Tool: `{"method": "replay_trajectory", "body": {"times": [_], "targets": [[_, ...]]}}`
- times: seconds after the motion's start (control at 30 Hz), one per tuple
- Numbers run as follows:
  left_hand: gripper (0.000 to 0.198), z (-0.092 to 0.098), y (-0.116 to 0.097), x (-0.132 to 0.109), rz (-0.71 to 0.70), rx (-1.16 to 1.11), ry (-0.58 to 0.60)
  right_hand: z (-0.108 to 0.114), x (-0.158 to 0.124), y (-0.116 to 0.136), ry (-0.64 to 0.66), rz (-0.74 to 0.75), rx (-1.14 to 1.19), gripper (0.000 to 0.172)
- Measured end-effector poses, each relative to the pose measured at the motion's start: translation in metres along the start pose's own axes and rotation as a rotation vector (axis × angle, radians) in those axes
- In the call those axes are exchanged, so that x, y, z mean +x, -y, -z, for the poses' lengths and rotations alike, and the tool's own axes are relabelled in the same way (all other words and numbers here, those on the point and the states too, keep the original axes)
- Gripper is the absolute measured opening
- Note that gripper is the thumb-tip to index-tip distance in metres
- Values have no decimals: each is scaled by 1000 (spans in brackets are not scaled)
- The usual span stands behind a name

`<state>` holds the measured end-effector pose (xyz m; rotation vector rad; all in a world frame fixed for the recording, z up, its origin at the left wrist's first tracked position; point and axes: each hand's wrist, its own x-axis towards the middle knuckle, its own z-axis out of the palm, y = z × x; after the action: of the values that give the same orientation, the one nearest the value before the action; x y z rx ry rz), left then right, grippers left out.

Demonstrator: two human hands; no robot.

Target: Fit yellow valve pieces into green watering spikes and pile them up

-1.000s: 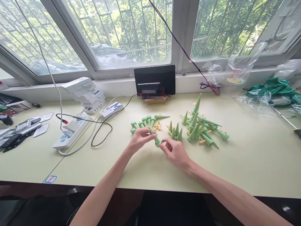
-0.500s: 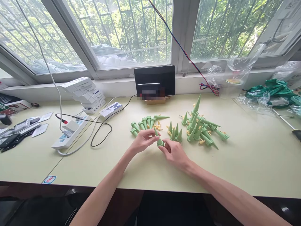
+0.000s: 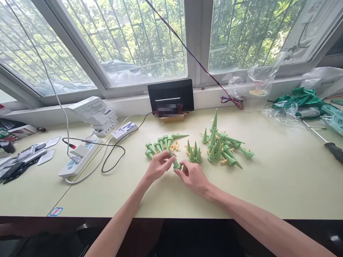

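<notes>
Between my two hands is a green plastic plant watering spike (image 3: 176, 164), its point tilted up and to the left. My left hand (image 3: 160, 165) is closed around its tapered body. At its wide base, the thumb and fingers of my right hand (image 3: 193, 176) pinch the rim. Just beyond my left hand lie several green spikes (image 3: 158, 142) in a fan, with small yellow valve pieces (image 3: 175, 146) beside them. A group of green cones (image 3: 195, 155) stands upright past my right hand. Farther right is a larger heap of spikes (image 3: 222, 148) mixed with yellow pieces.
A dark tablet (image 3: 171, 94) leans at the window sill. On the left are a power strip (image 3: 80, 157), a stack of white boxes (image 3: 98, 114) and a black cable (image 3: 124, 150). Green plastic wrapping (image 3: 302, 101) and a screwdriver (image 3: 333, 151) lie at the right.
The whole view has shifted, so the table things appear a little farther left. In my hands the spike leans more to the left than before; both hands still hold it.
</notes>
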<state>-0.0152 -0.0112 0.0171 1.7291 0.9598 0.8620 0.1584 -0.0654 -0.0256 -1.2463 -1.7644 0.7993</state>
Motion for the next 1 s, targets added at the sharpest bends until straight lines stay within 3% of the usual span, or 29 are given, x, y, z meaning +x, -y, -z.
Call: {"method": "replay_trajectory", "body": {"times": [0.3,0.5,0.63,0.77,0.87,1.0], "targets": [[22,-11,-14,-10,-49,87,-116,-1,-1,2,-24,20,-61,19],[27,1,-35,-3,-84,231,-166,-1,-1,5,-18,-17,-51,24],[22,5,-67,17,-166,232,-276,-2,-2,4,-16,-10,-68,22],[24,-10,-98,47,-298,249,-286,-3,-1,2,-15,8,-87,20],[30,-25,-103,71,-348,273,-221,-2,0,1,-10,11,-98,19],[31,-35,-95,90,-353,364,-155,-1,0,1,0,14,-108,19]]}}
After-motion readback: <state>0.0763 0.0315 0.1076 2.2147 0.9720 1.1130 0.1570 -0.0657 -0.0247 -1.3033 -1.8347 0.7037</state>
